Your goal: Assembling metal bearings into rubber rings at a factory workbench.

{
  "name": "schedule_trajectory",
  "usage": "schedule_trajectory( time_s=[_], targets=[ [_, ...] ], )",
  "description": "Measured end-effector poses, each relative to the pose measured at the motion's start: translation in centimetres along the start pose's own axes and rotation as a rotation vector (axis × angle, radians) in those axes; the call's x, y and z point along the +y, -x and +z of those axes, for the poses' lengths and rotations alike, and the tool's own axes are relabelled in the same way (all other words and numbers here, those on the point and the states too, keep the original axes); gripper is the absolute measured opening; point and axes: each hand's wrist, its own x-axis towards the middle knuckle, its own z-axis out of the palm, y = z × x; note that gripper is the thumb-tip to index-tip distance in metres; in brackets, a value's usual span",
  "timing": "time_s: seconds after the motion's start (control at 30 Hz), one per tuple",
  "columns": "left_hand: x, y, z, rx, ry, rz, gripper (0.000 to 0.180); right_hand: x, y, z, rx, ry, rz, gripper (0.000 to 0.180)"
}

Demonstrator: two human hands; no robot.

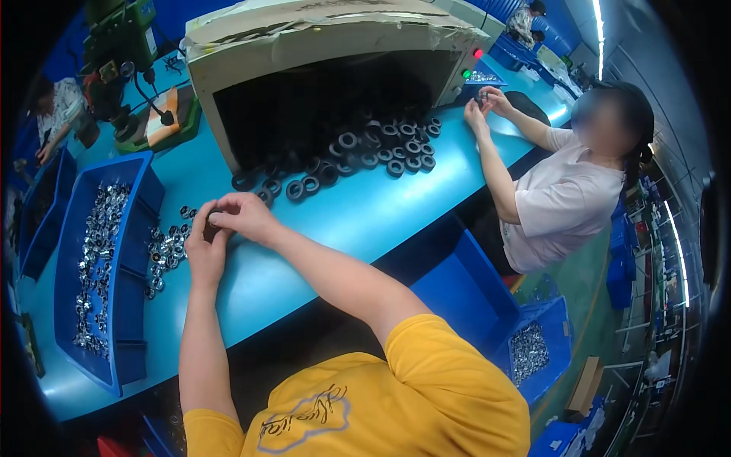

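My left hand (204,251) and my right hand (248,216) meet over the blue table, closed together on a small dark ring (211,226). Fingers cover most of the ring, and I cannot tell whether a metal part sits in it. Close by on the left lies a loose scatter of small shiny metal rings (169,249). Beyond my hands, a pile of black rings (327,174) spreads out from the dark opening of a large box-shaped machine (205,65).
A long blue bin (137,305) of shiny metal parts stands at the left. A co-worker (567,198) sits at the right, hands raised over the table. Another blue bin (560,324) with metal parts is below the table edge. A green machine (145,137) stands at the back left.
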Motion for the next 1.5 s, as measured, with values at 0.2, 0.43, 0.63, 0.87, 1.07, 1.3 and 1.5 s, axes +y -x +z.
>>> schedule_trajectory(
  time_s=[0.2, 0.43, 0.63, 0.87, 1.07, 1.3, 1.5],
  targets=[
    [0.1, 0.2, -0.7, 0.071, 0.027, -0.011, 0.043, -0.9, 0.1, -0.2, 0.023, 0.082, -0.04, 0.026],
    [1.7, 0.7, -0.8, 0.064, -0.057, -0.103, 0.049, -1.6, 0.6, 0.6, 0.012, -0.069, 0.093, 0.03],
    [1.2, 0.3, -1.2, 0.069, 0.26, -0.197, 0.048, -2.3, 0.6, 1.2, -0.049, -0.227, 0.212, 0.032],
    [1.1, 0.7, -0.9, 0.072, -0.078, -0.011, 0.05, -1.0, 0.4, 0.6, -0.027, -0.202, 0.188, 0.029],
    [1.8, 0.1, -1.9, -0.001, 0.421, -0.217, 0.05, -2.5, 0.2, -0.2, -0.121, -0.417, 0.311, 0.029],
    [1.0, 0.2, -1.6, 0.011, 0.335, -0.126, 0.051, -1.8, 0.3, 0.4, -0.073, -0.222, 0.183, 0.028],
    [0.9, -0.1, -1.3, 0.009, 0.41, -0.113, 0.051, -2.1, 0.6, 0.3, -0.09, -0.288, 0.197, 0.031]
  ],
)
